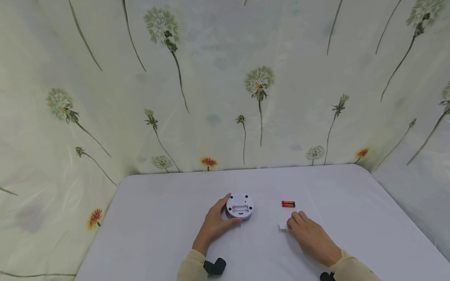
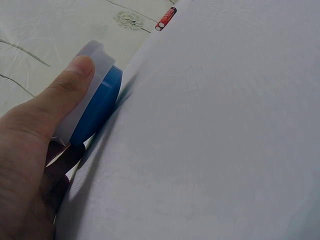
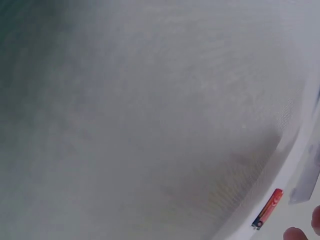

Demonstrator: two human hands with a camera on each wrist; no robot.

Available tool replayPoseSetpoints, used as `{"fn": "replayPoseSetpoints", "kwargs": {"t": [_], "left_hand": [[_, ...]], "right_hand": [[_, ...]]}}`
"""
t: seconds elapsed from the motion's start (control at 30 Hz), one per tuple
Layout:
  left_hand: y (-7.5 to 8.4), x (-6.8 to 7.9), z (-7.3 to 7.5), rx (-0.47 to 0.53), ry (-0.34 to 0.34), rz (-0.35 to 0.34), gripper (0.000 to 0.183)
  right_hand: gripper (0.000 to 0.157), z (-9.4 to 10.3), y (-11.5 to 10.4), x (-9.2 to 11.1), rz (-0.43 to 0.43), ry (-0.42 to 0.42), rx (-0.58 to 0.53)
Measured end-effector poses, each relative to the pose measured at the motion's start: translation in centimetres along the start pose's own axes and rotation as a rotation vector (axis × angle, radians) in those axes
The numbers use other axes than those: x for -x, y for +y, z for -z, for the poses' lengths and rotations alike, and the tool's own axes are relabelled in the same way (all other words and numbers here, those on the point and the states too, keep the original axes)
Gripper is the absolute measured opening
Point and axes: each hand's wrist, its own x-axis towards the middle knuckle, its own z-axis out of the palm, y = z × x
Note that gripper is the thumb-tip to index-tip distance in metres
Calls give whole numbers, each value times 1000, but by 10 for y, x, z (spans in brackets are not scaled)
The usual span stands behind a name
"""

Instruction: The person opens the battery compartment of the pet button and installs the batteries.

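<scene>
My left hand grips a round white device by its edge, thumb at the near side. Its underside faces up, showing small dark feet, speaker holes and an uncovered battery compartment with no battery visible inside. The left wrist view reveals a blue lower part beneath the white body. Over on the right, my right hand pinches a small white plastic piece, mostly hidden by the fingers; in the right wrist view this piece looks flat and translucent. Red-and-black batteries lie just beyond that hand.
A white cloth covers the table, whose far edge meets a hanging flower-printed sheet. Dark straps with small housings sit at both wrists.
</scene>
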Motion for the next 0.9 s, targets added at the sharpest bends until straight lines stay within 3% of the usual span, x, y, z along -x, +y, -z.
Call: {"fn": "replayPoseSetpoints", "kwargs": {"t": [0.2, 0.37, 0.57, 0.9], "left_hand": [[1, 1, 1, -11, -3, 5, 95], [1, 1, 2, -13, -1, 3, 95], [0, 0, 1, -21, 0, 0, 96], [-1, -1, -1, -23, 3, -1, 97]], "right_hand": [[58, -3, 4, 4, 21, -41, 19], [12, -3, 7, 7, 3, -133, 9], [18, -3, 7, 9, -29, -202, 25], [24, -1, 7, 10, -11, -151, 14]]}}
